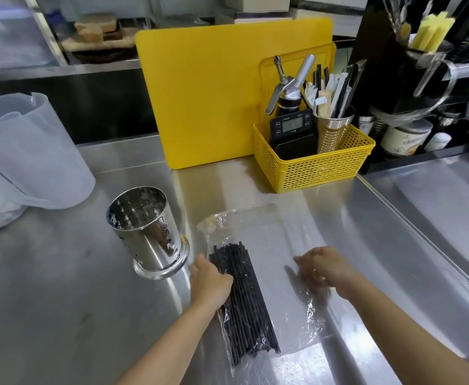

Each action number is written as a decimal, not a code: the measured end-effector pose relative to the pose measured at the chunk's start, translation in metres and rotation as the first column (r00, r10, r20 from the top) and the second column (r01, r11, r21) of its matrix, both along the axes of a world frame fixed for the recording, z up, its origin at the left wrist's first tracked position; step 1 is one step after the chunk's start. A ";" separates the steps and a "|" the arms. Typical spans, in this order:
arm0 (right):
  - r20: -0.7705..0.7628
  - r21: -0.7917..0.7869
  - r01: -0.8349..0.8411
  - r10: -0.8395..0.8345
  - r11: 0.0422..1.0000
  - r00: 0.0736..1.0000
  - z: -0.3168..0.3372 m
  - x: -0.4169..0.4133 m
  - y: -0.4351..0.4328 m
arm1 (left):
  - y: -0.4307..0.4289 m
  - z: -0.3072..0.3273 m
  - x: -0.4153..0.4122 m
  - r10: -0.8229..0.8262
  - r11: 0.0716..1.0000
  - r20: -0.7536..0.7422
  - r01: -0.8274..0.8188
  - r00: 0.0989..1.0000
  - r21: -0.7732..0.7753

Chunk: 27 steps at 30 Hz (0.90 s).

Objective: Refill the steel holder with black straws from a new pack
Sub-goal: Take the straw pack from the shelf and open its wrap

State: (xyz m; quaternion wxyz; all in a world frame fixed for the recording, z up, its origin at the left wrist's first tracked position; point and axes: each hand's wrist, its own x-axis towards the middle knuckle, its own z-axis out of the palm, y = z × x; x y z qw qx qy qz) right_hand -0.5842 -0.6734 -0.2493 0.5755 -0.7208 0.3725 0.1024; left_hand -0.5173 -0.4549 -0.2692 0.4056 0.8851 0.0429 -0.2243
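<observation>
An empty perforated steel holder stands upright on the steel counter, left of centre. To its right lies a clear plastic pack, flat on the counter, with a bundle of black straws inside along its left side. My left hand rests on the left edge of the straw bundle, fingers curled onto the pack. My right hand presses on the right part of the plastic; it is blurred, and I cannot tell if it grips the film.
A yellow cutting board leans at the back. A yellow basket holds a scale, a cream whipper and a second steel holder with wrapped straws. A translucent jug stands at the left. A sunken steel basin lies to the right.
</observation>
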 end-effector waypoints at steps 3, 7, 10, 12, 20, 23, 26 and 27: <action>-0.207 -0.465 -0.200 0.114 0.863 0.972 -0.008 0.002 -0.007 | 0.002 0.011 -0.002 -0.303 0.941 0.367 0.214 0.879 0.262; 0.029 -0.821 -0.143 0.291 0.553 0.956 0.000 0.013 -0.006 | -0.001 0.010 0.010 -0.595 0.782 0.414 0.376 0.689 0.497; 0.089 -0.873 -0.187 0.523 0.452 0.848 0.002 0.034 -0.002 | -0.003 0.002 0.020 -0.722 0.648 0.269 0.486 0.638 0.587; 0.043 -0.885 -0.254 0.613 0.389 0.789 -0.002 0.049 0.002 | -0.001 -0.003 0.026 -0.755 0.604 0.189 0.555 0.628 0.572; -0.071 -0.893 -0.376 0.750 0.245 0.657 -0.023 0.103 0.013 | 0.003 -0.008 0.044 -0.793 0.593 0.204 0.649 0.574 0.477; -0.041 -0.880 -0.401 0.799 0.256 0.600 -0.028 0.118 0.019 | 0.003 -0.009 0.047 -0.808 0.573 0.195 0.663 0.556 0.482; -0.083 -0.869 -0.459 0.859 0.187 0.506 -0.034 0.127 0.020 | 0.004 -0.011 0.048 -0.810 0.573 0.210 0.664 0.547 0.481; -0.084 -0.876 -0.453 0.871 0.167 0.483 -0.037 0.128 0.019 | 0.004 -0.012 0.048 -0.809 0.577 0.216 0.664 0.547 0.476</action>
